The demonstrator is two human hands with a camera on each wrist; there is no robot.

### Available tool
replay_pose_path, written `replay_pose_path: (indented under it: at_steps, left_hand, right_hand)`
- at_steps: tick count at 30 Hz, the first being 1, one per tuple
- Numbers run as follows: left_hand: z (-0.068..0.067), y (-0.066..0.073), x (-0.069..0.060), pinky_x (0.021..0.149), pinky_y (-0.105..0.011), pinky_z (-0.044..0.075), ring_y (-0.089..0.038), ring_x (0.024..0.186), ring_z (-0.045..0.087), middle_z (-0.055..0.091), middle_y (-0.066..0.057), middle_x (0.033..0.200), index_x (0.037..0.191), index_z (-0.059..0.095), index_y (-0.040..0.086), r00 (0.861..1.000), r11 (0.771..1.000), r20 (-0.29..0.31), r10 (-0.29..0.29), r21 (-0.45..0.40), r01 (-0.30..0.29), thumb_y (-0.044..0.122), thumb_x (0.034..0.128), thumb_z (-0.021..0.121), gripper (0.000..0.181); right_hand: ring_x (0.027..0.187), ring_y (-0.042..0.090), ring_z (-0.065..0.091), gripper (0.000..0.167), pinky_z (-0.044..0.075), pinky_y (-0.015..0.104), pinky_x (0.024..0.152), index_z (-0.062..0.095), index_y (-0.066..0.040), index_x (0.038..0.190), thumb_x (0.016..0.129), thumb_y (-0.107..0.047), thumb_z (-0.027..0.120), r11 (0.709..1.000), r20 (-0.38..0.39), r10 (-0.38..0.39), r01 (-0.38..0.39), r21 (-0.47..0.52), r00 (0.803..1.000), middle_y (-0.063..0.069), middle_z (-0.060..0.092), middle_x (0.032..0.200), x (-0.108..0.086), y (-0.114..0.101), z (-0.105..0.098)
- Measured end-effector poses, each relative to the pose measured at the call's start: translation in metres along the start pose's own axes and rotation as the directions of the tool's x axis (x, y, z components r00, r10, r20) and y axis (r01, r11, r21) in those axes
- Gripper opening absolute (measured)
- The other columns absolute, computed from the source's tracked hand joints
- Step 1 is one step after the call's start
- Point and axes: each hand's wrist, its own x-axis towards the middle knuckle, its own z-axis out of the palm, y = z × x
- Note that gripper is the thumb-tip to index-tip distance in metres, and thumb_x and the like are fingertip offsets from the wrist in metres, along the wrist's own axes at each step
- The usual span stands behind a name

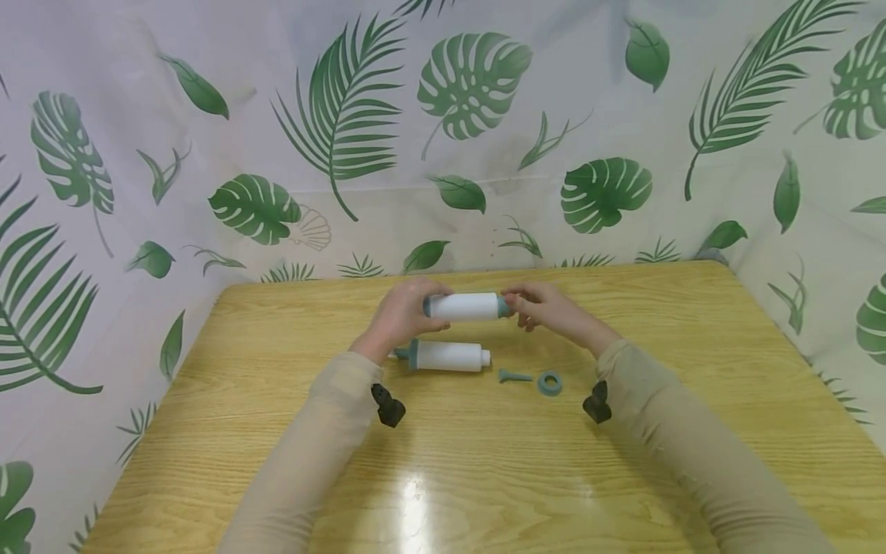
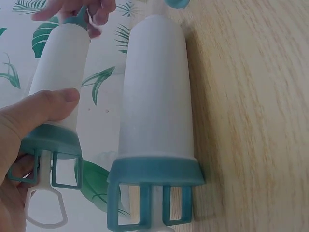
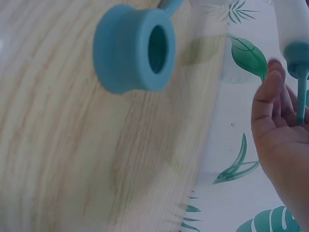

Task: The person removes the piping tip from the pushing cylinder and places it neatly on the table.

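In the head view my left hand [image 1: 408, 309] grips a large white syringe [image 1: 465, 306] with teal end fittings, raised above the table. The left wrist view shows my thumb across its barrel [image 2: 60, 63], near the teal finger-loop end [image 2: 50, 140] with a white pull ring. My right hand [image 1: 547, 306] holds the syringe's other end by its teal collar and narrow nozzle [image 3: 301, 92]; some of its fingers are hidden. Below lies a second white syringe [image 1: 448, 356] with a teal loop handle. To its right are a loose teal nozzle [image 1: 515, 376] and a teal ring collar [image 1: 550, 383].
The wooden table [image 1: 471, 446] extends around the parts, its far edge against a white leaf-printed cloth [image 1: 388, 185]. Black wrist cameras sit on the left sleeve [image 1: 332, 408] and right sleeve [image 1: 664, 408].
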Motion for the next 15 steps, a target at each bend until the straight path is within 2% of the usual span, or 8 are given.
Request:
replay_pose_path:
  at_steps: [3,6,10,15]
  left_hand:
    - [0.0009,-0.0010,0.0001,0.088,-0.037,0.049,-0.022,0.106,0.059,0.064,-0.005,0.119,0.119,0.067,0.012,1.000,1.000,0.002,0.001,0.016,-0.001,0.022,0.0739,0.084,0.049]
    - [0.0010,-0.0018,0.0000,0.087,-0.037,0.049,-0.021,0.105,0.059,0.064,-0.004,0.119,0.119,0.067,0.014,1.000,1.000,0.004,-0.001,0.023,0.001,0.023,0.0740,0.084,0.049]
    - [0.0014,-0.0019,0.0003,0.087,-0.037,0.049,-0.020,0.104,0.059,0.065,-0.004,0.118,0.119,0.067,0.013,1.000,1.000,0.002,0.006,0.019,-0.006,0.022,0.0737,0.084,0.049]
    - [0.0018,-0.0014,0.0003,0.087,-0.037,0.049,-0.020,0.104,0.059,0.065,-0.004,0.117,0.118,0.067,0.013,1.000,1.000,0.004,0.006,0.016,-0.006,0.021,0.0737,0.084,0.048]
  right_hand:
    - [0.074,0.023,0.058,0.054,0.052,0.038,0.067,0.058,0.006,0.119,0.100,-0.043,0.044,0.999,0.045,0.038,-0.039,0.017,0.998,0.019,0.065,0.094,-0.0003,0.0006,0.0000]
    - [0.072,0.021,0.058,0.054,0.052,0.040,0.068,0.061,0.009,0.111,0.100,-0.042,0.044,0.998,0.069,0.052,-0.055,0.041,0.996,0.016,0.065,0.090,-0.0008,0.0010,0.0006]
    - [0.084,0.024,0.063,0.046,0.054,0.041,0.078,0.060,0.008,0.113,0.099,-0.035,0.051,0.995,0.067,0.043,-0.049,0.091,0.997,0.017,0.066,0.098,-0.0007,0.0025,0.0008]
    - [0.101,0.035,0.063,0.042,0.050,0.046,0.089,0.054,0.010,0.119,0.096,-0.024,0.059,0.989,0.068,0.015,-0.025,0.148,0.998,0.024,0.062,0.110,0.0001,0.0045,0.0010]
